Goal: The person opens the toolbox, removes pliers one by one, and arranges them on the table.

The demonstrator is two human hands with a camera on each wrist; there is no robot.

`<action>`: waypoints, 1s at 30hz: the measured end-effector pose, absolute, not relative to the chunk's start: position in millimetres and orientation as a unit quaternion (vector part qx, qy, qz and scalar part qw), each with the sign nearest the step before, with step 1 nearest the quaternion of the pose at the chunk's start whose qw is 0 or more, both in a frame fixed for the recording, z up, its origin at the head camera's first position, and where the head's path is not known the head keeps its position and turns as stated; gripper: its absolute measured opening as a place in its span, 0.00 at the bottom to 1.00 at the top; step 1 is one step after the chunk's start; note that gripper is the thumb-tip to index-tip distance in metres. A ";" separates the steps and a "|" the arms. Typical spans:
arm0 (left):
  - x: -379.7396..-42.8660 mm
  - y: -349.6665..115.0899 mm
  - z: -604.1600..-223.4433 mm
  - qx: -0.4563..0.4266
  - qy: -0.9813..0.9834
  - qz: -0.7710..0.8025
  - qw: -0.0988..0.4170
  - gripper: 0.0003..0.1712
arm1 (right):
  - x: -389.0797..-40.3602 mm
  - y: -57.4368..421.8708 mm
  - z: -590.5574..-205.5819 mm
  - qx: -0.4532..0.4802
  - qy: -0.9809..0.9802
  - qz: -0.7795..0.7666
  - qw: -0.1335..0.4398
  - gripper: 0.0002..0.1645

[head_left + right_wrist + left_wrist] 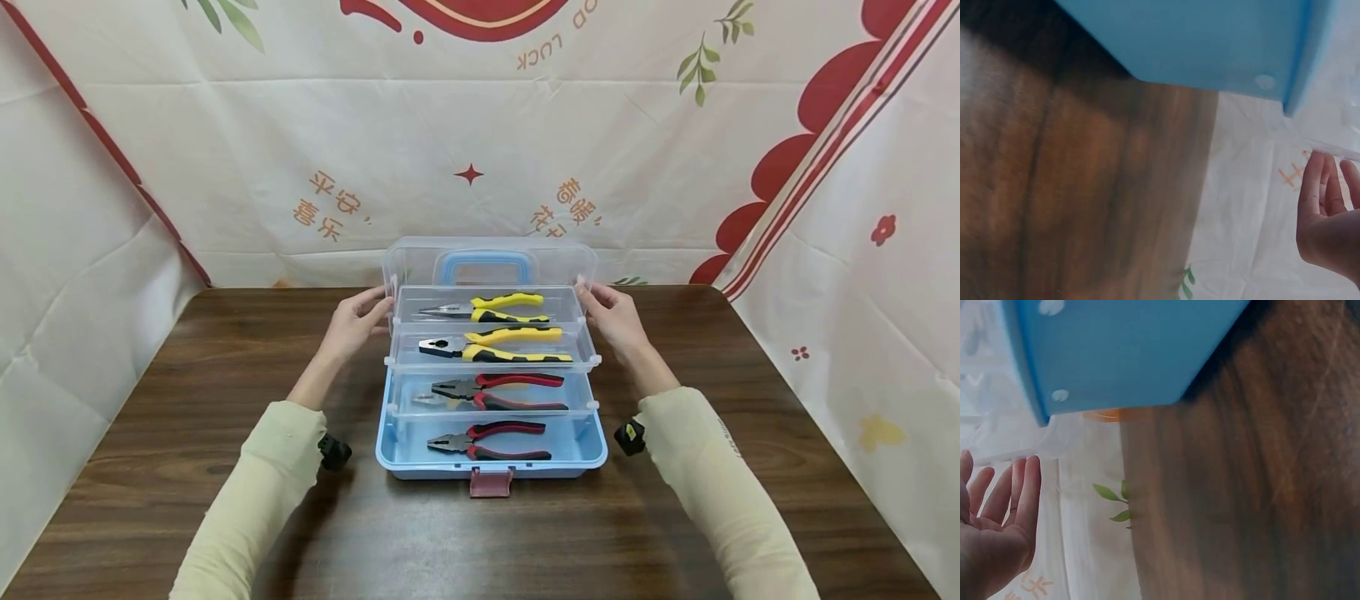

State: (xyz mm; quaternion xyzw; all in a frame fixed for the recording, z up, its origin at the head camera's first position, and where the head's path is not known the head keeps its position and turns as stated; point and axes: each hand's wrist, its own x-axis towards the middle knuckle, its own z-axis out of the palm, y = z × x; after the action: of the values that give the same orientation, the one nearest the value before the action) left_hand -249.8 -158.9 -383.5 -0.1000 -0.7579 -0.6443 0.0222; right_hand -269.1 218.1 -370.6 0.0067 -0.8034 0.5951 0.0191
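A light-blue toolbox stands unfolded, its clear lid raised at the back and its clear stepped trays spread above the base. Yellow-black needle-nose pliers and yellow-black combination pliers lie in the upper tiers. Two red-black pliers, one above the other, lie lower down. My left hand grips the lid's left edge, fingers fairly straight in the left wrist view. At the opposite edge, my right hand holds the lid between thumb and fingers.
The toolbox rests on a dark wooden table. A pinkish latch hangs from its front, and a blue handle shows through the lid. Behind the table hangs a white printed cloth.
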 end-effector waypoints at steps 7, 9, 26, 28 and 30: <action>-247.0 -152.8 -394.9 -0.086 -0.796 -0.598 0.037 0.24 | -266.0 218.1 -386.2 0.020 -0.804 0.593 0.039 0.31; -246.6 -151.3 -398.3 -0.082 -0.816 -0.571 0.043 0.25 | -265.7 218.2 -391.0 0.026 -0.801 0.597 0.039 0.29; -258.7 -141.4 -404.5 -0.045 -0.889 -0.452 0.053 0.21 | -278.4 209.5 -404.6 -0.006 -0.815 0.577 0.057 0.20; -259.7 -140.4 -406.0 -0.038 -0.895 -0.442 0.045 0.21 | -279.1 208.6 -405.5 -0.010 -0.828 0.557 0.059 0.18; -260.4 -139.1 -407.1 -0.031 -0.899 -0.436 0.034 0.21 | -279.4 208.0 -405.9 -0.015 -0.841 0.538 0.059 0.17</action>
State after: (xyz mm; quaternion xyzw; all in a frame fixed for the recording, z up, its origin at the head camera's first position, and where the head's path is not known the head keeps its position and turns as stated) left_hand -260.4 -139.1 -407.1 -0.0307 -0.8988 -0.4359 0.0341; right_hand -279.4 208.0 -405.9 -0.0147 -0.8405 0.5383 0.0589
